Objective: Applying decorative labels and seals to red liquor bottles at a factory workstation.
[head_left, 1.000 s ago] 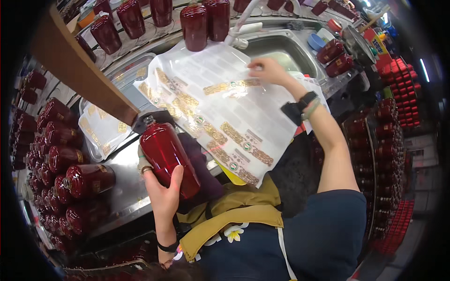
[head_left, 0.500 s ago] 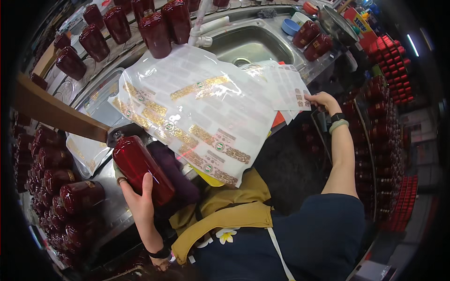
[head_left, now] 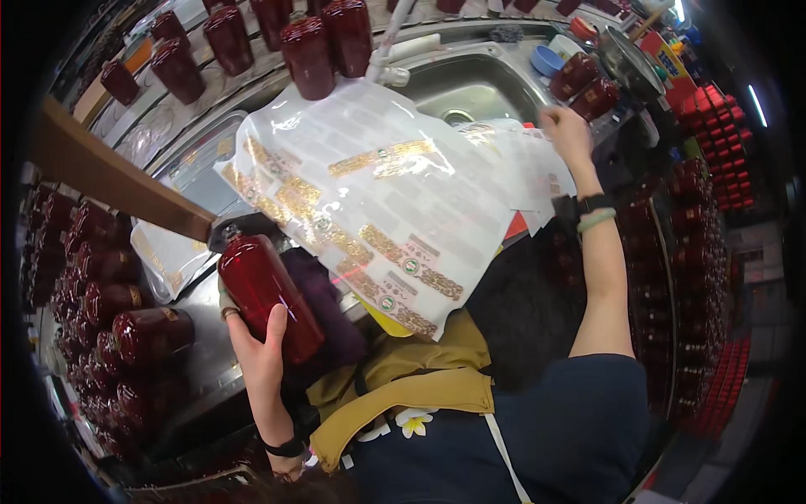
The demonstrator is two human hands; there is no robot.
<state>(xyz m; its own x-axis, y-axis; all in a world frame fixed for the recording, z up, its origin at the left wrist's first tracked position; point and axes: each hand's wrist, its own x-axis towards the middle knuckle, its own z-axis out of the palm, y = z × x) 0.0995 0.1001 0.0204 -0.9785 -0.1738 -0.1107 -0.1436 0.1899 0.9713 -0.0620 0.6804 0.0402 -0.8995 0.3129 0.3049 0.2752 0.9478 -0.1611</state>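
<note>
Dark red and glossy, a bottle (head_left: 273, 294) lies tilted on its side, its neck at a dark holder by the end of a wooden bar. My left hand (head_left: 256, 346) is closed round its lower side, thumb on top. A large sheet of decals (head_left: 369, 202), white with gold and brown bands, spreads across the middle. Smaller white sheets (head_left: 533, 164) overlap its right side. Above their far right corner is my right hand (head_left: 567, 134), its fingers curled together and slightly blurred. Whatever its fingertips may hold cannot be made out.
A wooden bar (head_left: 126, 172) slants in from the left. Red bottles (head_left: 306, 59) stand at the back, and more are stacked at left and right. Behind the sheets is a steel sink (head_left: 470, 84), with a blue bowl (head_left: 547, 60) and a metal pan (head_left: 630, 63) beyond.
My right hand has moved away from the near right corner of the small sheets to above their far edge. The left hand keeps its hold on the bottle. The whole view has shifted slightly.
</note>
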